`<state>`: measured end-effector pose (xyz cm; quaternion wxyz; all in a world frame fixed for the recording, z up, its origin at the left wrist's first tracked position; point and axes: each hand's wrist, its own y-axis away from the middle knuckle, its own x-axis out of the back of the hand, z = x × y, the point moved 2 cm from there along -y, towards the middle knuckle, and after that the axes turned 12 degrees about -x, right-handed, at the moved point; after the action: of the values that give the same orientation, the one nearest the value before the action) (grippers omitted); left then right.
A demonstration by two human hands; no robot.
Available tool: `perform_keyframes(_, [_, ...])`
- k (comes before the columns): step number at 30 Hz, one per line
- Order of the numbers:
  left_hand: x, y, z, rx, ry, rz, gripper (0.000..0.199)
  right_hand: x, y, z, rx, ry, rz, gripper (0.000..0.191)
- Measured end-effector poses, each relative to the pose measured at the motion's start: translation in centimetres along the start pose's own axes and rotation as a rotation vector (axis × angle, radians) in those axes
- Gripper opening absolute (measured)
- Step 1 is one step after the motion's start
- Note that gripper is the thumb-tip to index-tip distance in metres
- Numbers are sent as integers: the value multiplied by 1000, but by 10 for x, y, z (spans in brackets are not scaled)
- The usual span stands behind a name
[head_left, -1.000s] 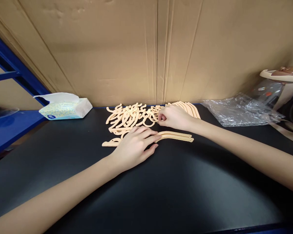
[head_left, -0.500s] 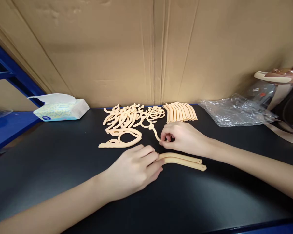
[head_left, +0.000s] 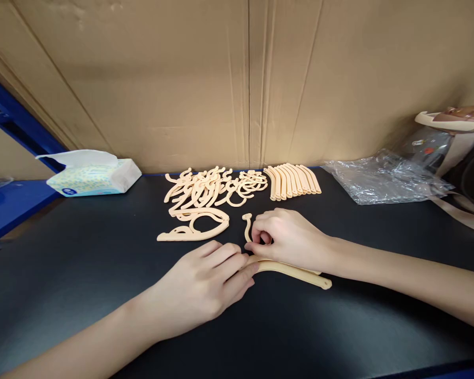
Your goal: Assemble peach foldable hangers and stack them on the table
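Curved strips (head_left: 294,271), smooth, pinched by left hand (head_left: 207,281); right hand (head_left: 290,237), gripping wavy hook (head_left: 247,229), partly hides them. Crinkled plastic (head_left: 373,181), frame right.

Two long, curved beige strips (head_left: 294,272) lie together — a small, knob-ended wavy piece (head_left: 247,228) just beyond.

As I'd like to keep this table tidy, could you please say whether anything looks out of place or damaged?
Nothing looks spilled or broken. The hooked pieces lie jumbled beside the neat row of bars, and the plastic bag is crumpled.
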<state>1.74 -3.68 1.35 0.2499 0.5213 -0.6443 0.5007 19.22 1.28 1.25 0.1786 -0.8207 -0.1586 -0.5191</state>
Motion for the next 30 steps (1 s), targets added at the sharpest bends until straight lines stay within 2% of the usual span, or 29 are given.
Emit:
perform_keyframes(6, [0,0,0,12,11,-4,19,-3,-5,-5,50,26,3,19])
perform_keyframes(11, [1,-1,0,12,18,-5,19,-1,-9,-7,18,76,39,17])
perform_keyframes(18, [0,0,0,11,22,1,18,29,-12,0,-153,55,159,16])
perform_keyframes(22, [0,0,-1,17,33,7,17,46,-16,12,-131,82,254,12])
perform_keyframes(27, [0,1,-1,55,99,2,19,47,-22,29,-38,-49,224,9])
perform_keyframes(30, [0,1,-3,84,119,-1,19,45,-24,32,-33,-49,140,8])
